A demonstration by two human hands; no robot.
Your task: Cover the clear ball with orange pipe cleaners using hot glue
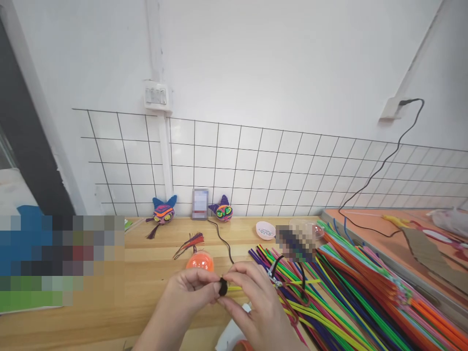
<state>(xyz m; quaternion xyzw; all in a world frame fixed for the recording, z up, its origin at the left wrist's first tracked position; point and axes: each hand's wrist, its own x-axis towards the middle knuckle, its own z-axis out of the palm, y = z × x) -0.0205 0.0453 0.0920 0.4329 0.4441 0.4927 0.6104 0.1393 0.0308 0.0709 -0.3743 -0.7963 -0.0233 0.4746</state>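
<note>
Black fuzz in a small lump (223, 287) is near the shiny orange round thing (200, 262), on its right and closer to the person. The left hand (188, 292) has a finger and thumb pinched on the lump. The right hand (258, 302) pinches its other side, fingertips just a little apart. Long, thin, bright fuzzy sticks (351, 275) lie right of the orange thing.

Head cam, looks fwd/down, hands close, wall beyond.
</note>
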